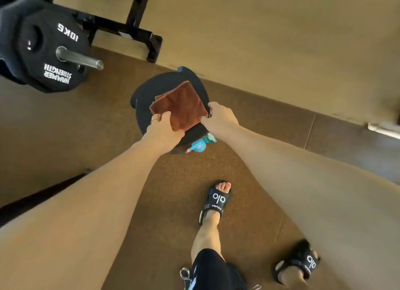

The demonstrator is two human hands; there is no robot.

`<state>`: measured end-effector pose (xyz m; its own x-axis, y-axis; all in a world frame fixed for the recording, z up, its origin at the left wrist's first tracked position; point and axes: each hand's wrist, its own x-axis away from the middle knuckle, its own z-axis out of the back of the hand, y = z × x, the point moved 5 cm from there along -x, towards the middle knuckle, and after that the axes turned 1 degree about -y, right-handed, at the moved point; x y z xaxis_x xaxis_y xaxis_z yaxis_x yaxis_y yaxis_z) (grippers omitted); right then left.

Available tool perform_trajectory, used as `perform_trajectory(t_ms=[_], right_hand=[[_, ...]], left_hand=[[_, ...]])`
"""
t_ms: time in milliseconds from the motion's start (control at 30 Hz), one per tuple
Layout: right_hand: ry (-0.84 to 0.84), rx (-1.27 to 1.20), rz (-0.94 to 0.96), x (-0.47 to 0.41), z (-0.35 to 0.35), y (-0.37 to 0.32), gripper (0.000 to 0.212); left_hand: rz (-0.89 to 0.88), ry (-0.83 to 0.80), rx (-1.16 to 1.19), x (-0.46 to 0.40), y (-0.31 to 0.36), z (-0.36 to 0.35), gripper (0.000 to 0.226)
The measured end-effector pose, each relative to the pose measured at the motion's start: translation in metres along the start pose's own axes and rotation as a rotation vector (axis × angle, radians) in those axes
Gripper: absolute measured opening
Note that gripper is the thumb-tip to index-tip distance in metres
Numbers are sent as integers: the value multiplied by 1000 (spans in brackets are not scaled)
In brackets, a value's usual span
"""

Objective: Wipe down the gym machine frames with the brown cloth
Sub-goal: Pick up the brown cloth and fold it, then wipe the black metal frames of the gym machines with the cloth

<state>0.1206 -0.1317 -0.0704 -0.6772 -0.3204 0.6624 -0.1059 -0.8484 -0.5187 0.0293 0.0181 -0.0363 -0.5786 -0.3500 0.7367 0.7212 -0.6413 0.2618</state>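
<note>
Brown cloth [180,105] pinched by both hands' fingers [161,118] over black stool [147,90], weight plate [45,49] nearby.

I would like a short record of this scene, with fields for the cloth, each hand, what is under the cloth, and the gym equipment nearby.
cloth: brown cloth, folded, lying on a black stool
left hand: left hand grips the near left edge of the cloth
right hand: right hand pinches the near right corner of the cloth
under the cloth: black stool, round seat, on the brown floor
beside the stool: blue bottle, partly hidden
equipment: weight plate marked 10KG on a steel bar, upper left; black machine frame behind it
wiping: not yet begun
</note>
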Motion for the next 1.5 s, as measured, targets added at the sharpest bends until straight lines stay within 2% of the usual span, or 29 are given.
perform_trajectory(t_ms=[200,267,333,400,500,533,633,733,933,1067,1133,1333,1500], right_hand=[[133,-48,-142,-40,-35,4,50],[176,-56,-179,-44,-35,7,40],[146,-75,-191,-40,-31,8,23],[85,-221,-194,-28,-25,10,12],[6,-580,-236,7,-6,14,23],[14,-691,-246,23,7,17,19],[89,-941,-287,80,54,37,12],[220,-1099,-347,144,103,78,11],[673,-1318,-436,298,201,182,23],[948,-1369,-418,408,242,251,25],[1063,-1366,-410,463,254,287,21],[1296,-1471,-429,631,251,383,27],[1478,-1508,-485,765,222,441,40]], left_hand=[[-27,-72,-66,-44,-11,-34,71],[-38,-104,-112,-49,-13,-44,75],[-31,-118,-152,-46,-13,-51,80],[-50,-109,-177,-38,-8,-52,84],[-130,-84,-183,-14,22,-44,91],[-171,-70,-181,-3,38,-42,89],[-307,-55,-148,36,101,-41,59],[-446,-131,-185,85,177,-54,31],[-758,-405,-384,218,326,-113,13],[-879,-531,-420,317,396,-173,13],[-918,-591,-419,372,423,-207,21],[-1001,-762,-433,543,468,-314,42],[-1134,-906,-482,688,475,-401,32]])
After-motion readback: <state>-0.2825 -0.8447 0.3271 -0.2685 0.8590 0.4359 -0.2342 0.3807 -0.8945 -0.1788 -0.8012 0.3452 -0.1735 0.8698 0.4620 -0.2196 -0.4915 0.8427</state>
